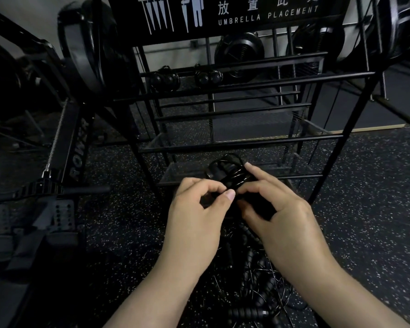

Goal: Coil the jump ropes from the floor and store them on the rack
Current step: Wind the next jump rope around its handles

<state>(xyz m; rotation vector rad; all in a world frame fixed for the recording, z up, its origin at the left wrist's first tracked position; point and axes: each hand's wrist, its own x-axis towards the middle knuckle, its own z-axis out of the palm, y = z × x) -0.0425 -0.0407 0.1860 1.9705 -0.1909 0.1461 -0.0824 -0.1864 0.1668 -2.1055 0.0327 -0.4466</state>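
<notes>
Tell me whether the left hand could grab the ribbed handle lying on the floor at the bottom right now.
Probably not yet: the left hand and the right hand both grip the coiled rope. The ribbed handle lies uncovered on the floor, so nothing else blocks it.

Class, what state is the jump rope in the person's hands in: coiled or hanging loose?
Coiled. The jump rope forms stacked loops, gripped by the left hand and right hand before the rack.

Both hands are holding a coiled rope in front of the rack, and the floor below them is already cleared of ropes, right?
Not cleared. The head view shows both hands, left hand and right hand, holding the coiled rope before the rack, but a pile of ropes lies on the floor.
</notes>
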